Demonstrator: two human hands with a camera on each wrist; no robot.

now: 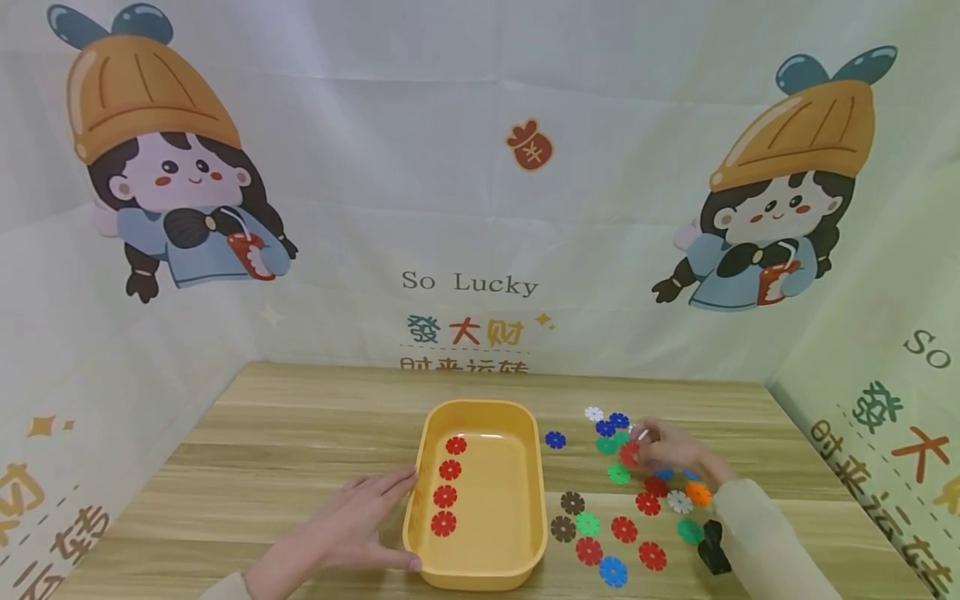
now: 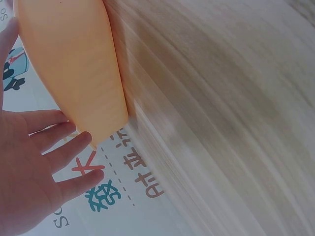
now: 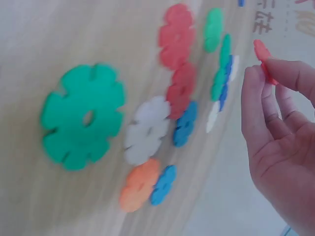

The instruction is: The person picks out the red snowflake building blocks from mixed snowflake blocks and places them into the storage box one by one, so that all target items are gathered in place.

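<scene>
A yellow-orange rectangular tray (image 1: pixel 480 578) stands on the wooden table, with a column of several red flower-shaped discs (image 1: pixel 445 496) along its left side. Against the tray's left wall lies my left hand (image 1: pixel 352 525), fingers extended near the rim and thumb at the front corner. The left wrist view shows those fingers spread beside the tray's outer side (image 2: pixel 74 69). Over the loose pieces to the right, my right hand (image 1: pixel 673 447) pinches a red flower-shaped disc (image 3: pixel 262 50) between thumb and forefinger, held above the tabletop.
Loose flower-shaped discs lie scattered right of the tray: red (image 1: pixel 623 529), blue (image 1: pixel 612 572), brown (image 1: pixel 572 502), green (image 1: pixel 587 524), white (image 1: pixel 680 501) and orange (image 1: pixel 698 493). A black object (image 1: pixel 714 548) is at the right wrist. Printed cloth (image 1: pixel 480 225) surrounds the table's back and sides.
</scene>
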